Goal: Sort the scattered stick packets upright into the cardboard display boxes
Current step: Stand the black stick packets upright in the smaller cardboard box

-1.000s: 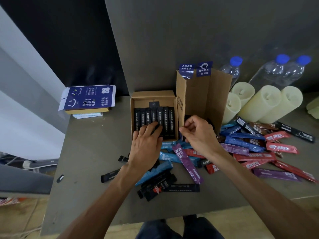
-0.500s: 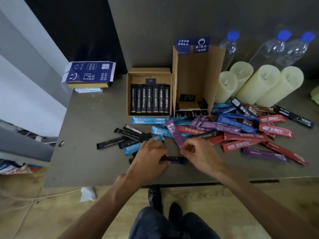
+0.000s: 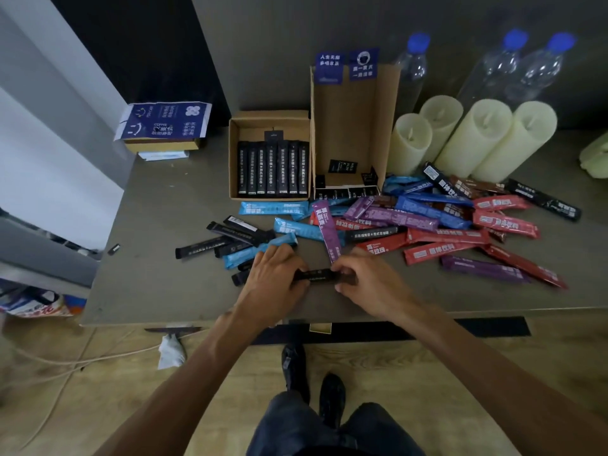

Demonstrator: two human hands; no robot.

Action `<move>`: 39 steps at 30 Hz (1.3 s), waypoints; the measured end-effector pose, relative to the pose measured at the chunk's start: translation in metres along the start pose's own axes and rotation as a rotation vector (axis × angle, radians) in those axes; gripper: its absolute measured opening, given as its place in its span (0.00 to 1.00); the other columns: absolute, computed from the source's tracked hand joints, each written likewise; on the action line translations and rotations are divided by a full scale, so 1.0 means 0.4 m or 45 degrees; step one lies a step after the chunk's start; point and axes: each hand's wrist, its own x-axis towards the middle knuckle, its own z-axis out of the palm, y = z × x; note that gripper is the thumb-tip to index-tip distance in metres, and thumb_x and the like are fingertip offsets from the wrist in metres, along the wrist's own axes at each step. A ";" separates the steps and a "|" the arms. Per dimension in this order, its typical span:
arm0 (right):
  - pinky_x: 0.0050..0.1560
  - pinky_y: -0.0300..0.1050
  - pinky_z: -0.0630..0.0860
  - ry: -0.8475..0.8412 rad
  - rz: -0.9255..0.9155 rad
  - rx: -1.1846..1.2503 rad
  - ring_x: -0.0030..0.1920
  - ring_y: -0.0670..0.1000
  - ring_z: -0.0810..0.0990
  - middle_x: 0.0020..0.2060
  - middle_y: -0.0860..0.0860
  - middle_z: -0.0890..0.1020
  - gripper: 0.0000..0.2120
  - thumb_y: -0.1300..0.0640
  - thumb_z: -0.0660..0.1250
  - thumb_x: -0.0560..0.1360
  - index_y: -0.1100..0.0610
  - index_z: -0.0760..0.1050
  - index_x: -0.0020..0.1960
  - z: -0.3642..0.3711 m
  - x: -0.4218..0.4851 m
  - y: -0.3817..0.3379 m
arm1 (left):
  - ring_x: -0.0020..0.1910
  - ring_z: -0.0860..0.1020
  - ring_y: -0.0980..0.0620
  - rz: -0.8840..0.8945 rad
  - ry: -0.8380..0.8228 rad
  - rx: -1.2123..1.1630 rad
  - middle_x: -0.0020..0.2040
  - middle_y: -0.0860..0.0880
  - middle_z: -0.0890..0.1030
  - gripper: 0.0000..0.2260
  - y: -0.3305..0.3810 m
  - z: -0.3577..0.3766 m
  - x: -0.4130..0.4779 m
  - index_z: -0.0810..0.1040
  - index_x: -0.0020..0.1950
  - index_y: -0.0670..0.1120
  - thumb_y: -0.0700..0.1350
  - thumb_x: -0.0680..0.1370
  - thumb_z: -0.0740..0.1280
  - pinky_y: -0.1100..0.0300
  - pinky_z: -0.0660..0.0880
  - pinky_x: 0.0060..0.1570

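Fingers (image 3: 342, 268) of right hand (image 3: 370, 286) now on black packet (image 3: 317, 275), opposite left hand (image 3: 274, 279).

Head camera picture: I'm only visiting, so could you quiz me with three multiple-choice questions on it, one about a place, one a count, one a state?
1. Where does the tall cardboard box stand relative to the low box?
A) to its left
B) to its right
C) on top of it

2. How many cream candles stand on the table?
A) two
B) six
C) four

3. What is the state of the black packet near the table's front edge?
A) both hands hold it
B) it lies untouched
C) it stands in a box

Answers:
1 B, the tall box rises just right of the low one.
2 C, four stand right of the tall box.
3 A, the left hand and right hand grip its ends.
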 end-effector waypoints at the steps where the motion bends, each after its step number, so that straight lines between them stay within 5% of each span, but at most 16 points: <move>1: 0.48 0.40 0.74 0.020 -0.018 -0.013 0.46 0.42 0.75 0.48 0.44 0.73 0.13 0.52 0.73 0.75 0.50 0.80 0.59 -0.009 0.000 0.000 | 0.55 0.70 0.52 -0.009 0.004 -0.038 0.51 0.52 0.73 0.09 0.004 -0.004 0.001 0.80 0.53 0.51 0.51 0.74 0.71 0.58 0.63 0.55; 6: 0.42 0.44 0.77 0.059 -0.078 0.109 0.41 0.43 0.80 0.42 0.44 0.81 0.03 0.54 0.70 0.78 0.50 0.82 0.50 -0.054 0.006 -0.013 | 0.48 0.74 0.53 -0.081 0.004 -0.379 0.46 0.52 0.76 0.01 0.023 -0.019 0.007 0.81 0.46 0.49 0.46 0.76 0.70 0.54 0.72 0.53; 9: 0.36 0.32 0.74 0.037 0.031 0.439 0.33 0.41 0.81 0.36 0.46 0.83 0.04 0.58 0.67 0.80 0.55 0.81 0.48 -0.077 0.007 -0.027 | 0.45 0.76 0.58 -0.249 0.024 -0.611 0.45 0.53 0.79 0.03 0.031 -0.038 0.007 0.81 0.46 0.48 0.44 0.79 0.68 0.61 0.74 0.48; 13: 0.37 0.30 0.76 0.102 0.114 0.591 0.33 0.46 0.83 0.38 0.48 0.86 0.06 0.60 0.65 0.81 0.56 0.81 0.49 -0.101 0.025 -0.028 | 0.45 0.78 0.61 -0.339 0.054 -0.839 0.45 0.57 0.81 0.06 0.020 -0.062 0.000 0.82 0.49 0.51 0.43 0.81 0.66 0.68 0.73 0.46; 18: 0.40 0.39 0.80 0.128 0.119 0.628 0.33 0.48 0.83 0.39 0.50 0.86 0.07 0.61 0.64 0.81 0.56 0.82 0.50 -0.126 0.049 -0.034 | 0.46 0.79 0.61 -0.366 0.105 -0.957 0.48 0.54 0.83 0.09 0.005 -0.092 -0.008 0.83 0.52 0.49 0.39 0.81 0.64 0.71 0.73 0.45; 28: 0.35 0.33 0.76 0.125 0.002 0.524 0.32 0.40 0.81 0.38 0.48 0.85 0.06 0.61 0.65 0.81 0.57 0.81 0.51 -0.155 0.130 -0.130 | 0.49 0.79 0.59 -0.304 0.087 -0.919 0.47 0.54 0.82 0.13 -0.060 -0.165 0.054 0.81 0.55 0.52 0.40 0.84 0.58 0.64 0.75 0.49; 32: 0.36 0.35 0.77 0.146 -0.003 0.511 0.34 0.43 0.84 0.38 0.48 0.85 0.06 0.60 0.65 0.81 0.57 0.81 0.51 -0.158 0.185 -0.184 | 0.44 0.79 0.63 -0.187 0.015 -0.782 0.44 0.58 0.82 0.08 -0.088 -0.211 0.100 0.81 0.53 0.52 0.42 0.82 0.63 0.72 0.73 0.44; 35: 0.37 0.40 0.81 0.194 0.031 0.558 0.34 0.49 0.84 0.37 0.50 0.86 0.05 0.60 0.66 0.81 0.55 0.81 0.50 -0.159 0.220 -0.216 | 0.41 0.81 0.61 -0.179 -0.003 -0.765 0.41 0.57 0.83 0.04 -0.123 -0.231 0.126 0.82 0.48 0.53 0.44 0.78 0.69 0.66 0.76 0.44; 39: 0.35 0.38 0.78 0.155 0.128 0.591 0.32 0.48 0.83 0.37 0.50 0.86 0.05 0.59 0.66 0.81 0.54 0.79 0.47 -0.140 0.240 -0.228 | 0.35 0.79 0.57 -0.482 0.171 -1.253 0.35 0.53 0.82 0.03 -0.169 -0.264 0.168 0.83 0.47 0.46 0.43 0.75 0.74 0.65 0.75 0.36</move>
